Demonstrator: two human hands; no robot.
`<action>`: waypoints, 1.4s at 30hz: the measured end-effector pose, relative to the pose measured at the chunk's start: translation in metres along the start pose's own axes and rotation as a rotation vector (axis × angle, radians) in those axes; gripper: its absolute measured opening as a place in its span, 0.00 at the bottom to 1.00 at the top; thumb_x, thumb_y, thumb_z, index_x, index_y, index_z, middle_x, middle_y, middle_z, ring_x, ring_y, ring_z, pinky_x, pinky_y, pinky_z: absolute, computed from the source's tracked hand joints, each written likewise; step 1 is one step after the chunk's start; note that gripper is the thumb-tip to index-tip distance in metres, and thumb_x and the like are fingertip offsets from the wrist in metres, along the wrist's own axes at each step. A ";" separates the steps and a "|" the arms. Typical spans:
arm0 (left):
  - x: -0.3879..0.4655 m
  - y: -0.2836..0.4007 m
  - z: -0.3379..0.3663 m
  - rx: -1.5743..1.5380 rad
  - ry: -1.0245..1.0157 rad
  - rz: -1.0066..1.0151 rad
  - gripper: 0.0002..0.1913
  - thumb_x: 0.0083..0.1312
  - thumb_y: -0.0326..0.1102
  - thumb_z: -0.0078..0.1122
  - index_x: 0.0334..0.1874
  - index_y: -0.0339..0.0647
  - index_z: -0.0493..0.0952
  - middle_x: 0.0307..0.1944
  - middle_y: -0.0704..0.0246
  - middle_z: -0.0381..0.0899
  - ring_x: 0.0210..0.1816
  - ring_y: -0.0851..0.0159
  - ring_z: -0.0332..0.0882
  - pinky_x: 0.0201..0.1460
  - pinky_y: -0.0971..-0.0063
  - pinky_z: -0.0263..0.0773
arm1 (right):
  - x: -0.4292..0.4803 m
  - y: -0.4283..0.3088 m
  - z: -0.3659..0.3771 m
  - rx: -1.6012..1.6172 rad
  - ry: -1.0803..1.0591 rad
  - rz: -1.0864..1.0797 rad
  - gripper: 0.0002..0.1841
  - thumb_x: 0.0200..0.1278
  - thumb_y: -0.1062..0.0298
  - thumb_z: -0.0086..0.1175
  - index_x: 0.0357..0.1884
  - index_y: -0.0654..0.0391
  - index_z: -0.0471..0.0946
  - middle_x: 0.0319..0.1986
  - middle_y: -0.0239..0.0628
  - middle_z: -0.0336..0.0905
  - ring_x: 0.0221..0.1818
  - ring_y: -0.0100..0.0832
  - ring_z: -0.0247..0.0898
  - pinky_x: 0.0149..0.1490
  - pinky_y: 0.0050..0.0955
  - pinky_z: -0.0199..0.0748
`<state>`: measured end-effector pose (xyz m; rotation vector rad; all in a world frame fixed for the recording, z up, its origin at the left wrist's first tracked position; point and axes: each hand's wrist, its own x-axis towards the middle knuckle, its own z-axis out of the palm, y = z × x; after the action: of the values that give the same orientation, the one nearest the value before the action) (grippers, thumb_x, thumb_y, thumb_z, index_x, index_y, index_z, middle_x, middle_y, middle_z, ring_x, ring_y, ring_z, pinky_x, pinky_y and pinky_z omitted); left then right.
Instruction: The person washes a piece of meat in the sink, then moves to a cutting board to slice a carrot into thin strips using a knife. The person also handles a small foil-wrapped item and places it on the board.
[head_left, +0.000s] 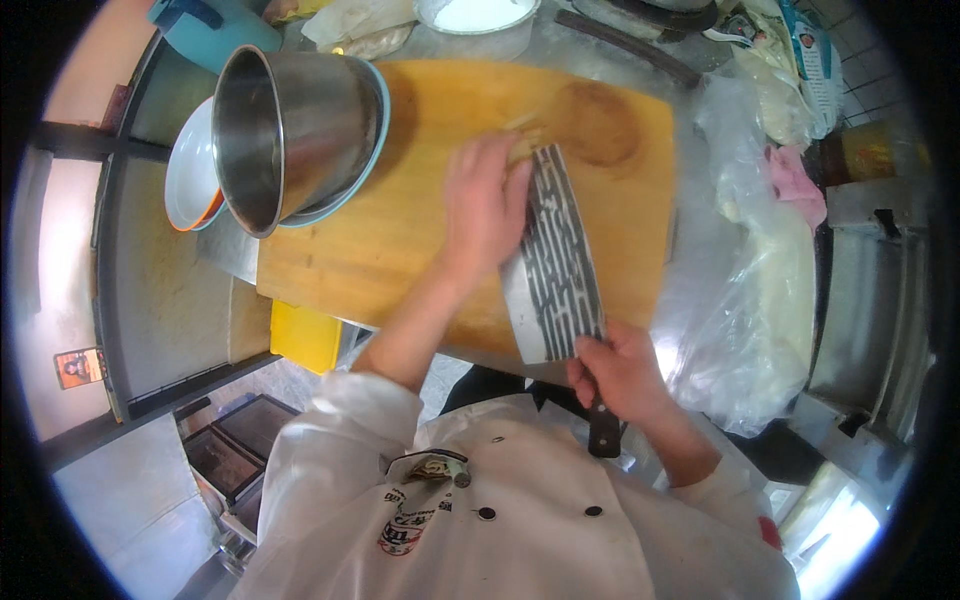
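Note:
My right hand (619, 371) grips the dark handle of a Chinese cleaver (562, 262), its thumb at the heel of the blade. The broad blade has a dark patterned face and a bare metal edge strip, and its tip points away from me over the wooden cutting board (360, 262). Close to the blade's far left side, my left hand (484, 199) rests low over the board. Some pale thin food pieces (529, 131) lie blurred by its fingertips. What its fingers press or hold is hidden.
A tilted steel pot (322, 127) sits in a blue-rimmed basin (382, 142) on the board's left, beside a white bowl (191, 172). Clear plastic bags (757, 315) line the right side. A bowl of white contents (480, 15) stands behind. A yellow container (304, 337) is below left.

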<state>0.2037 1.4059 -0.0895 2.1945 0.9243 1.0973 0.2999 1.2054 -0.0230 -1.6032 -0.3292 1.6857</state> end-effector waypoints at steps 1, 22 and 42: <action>0.010 -0.007 0.006 0.011 -0.024 0.018 0.13 0.61 0.27 0.57 0.48 0.34 0.75 0.46 0.52 0.76 0.50 0.45 0.71 0.54 0.60 0.67 | 0.000 -0.006 -0.004 0.034 0.008 -0.016 0.08 0.69 0.70 0.43 0.32 0.61 0.69 0.20 0.34 0.72 0.14 0.22 0.64 0.20 0.24 0.65; -0.023 0.011 -0.016 0.244 -0.552 0.432 0.26 0.46 0.24 0.61 0.53 0.38 0.74 0.50 0.60 0.76 0.54 0.52 0.72 0.60 0.58 0.67 | 0.040 -0.011 -0.094 0.102 0.251 -0.179 0.04 0.63 0.75 0.50 0.30 0.61 0.69 0.17 0.35 0.70 0.13 0.23 0.62 0.17 0.25 0.62; -0.011 -0.031 -0.067 0.516 -0.169 -0.347 0.28 0.53 0.28 0.62 0.58 0.32 0.67 0.44 0.50 0.76 0.42 0.50 0.78 0.44 0.63 0.75 | 0.066 -0.009 -0.094 -0.158 0.184 -0.147 0.05 0.66 0.72 0.48 0.32 0.61 0.68 0.18 0.36 0.73 0.15 0.28 0.70 0.21 0.27 0.69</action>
<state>0.1322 1.4266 -0.0798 2.3392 1.5704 0.5392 0.3966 1.2257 -0.0818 -1.7883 -0.4843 1.4195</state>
